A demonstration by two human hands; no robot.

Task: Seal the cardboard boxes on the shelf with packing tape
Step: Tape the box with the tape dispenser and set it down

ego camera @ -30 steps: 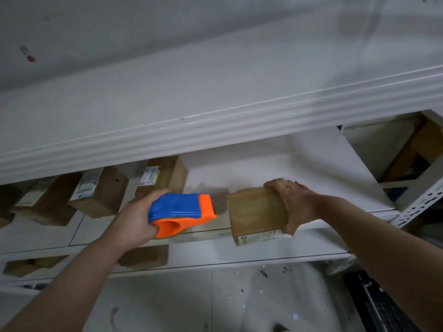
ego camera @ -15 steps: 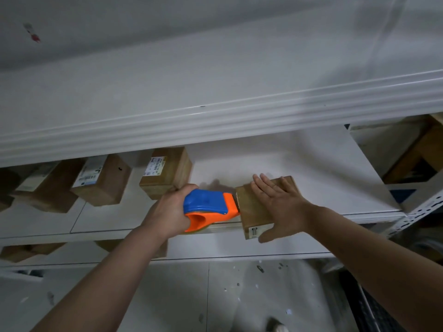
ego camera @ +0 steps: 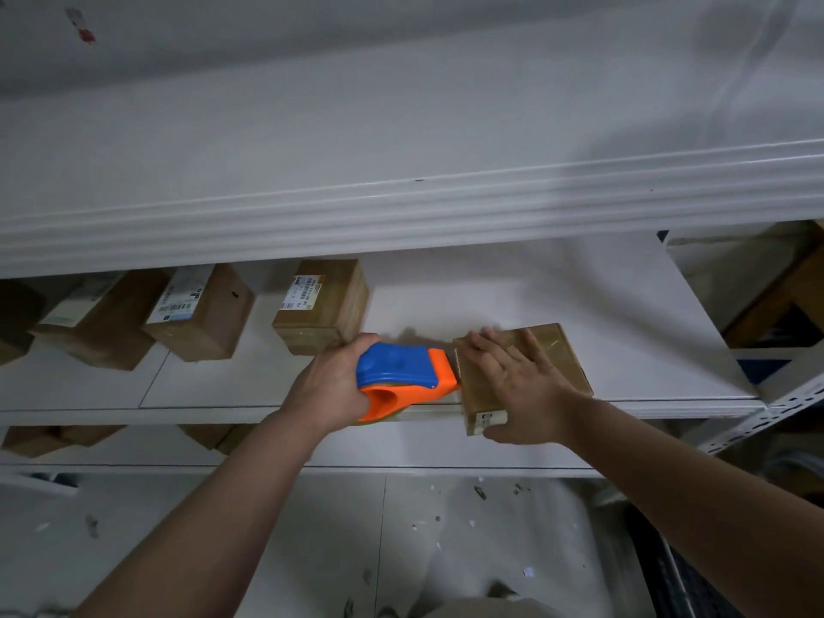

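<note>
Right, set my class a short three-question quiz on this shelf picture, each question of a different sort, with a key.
1. True or false: the left hand grips the blue and orange tape dispenser.
2. How does the right hand lie on the cardboard box at the front of the shelf? A) flat, fingers spread B) clenched in a fist C) pinching a flap
3. Fill in: the dispenser's orange front meets the box's ____ side, as the picture shows it.
Key: 1 true; 2 A; 3 left.
</note>
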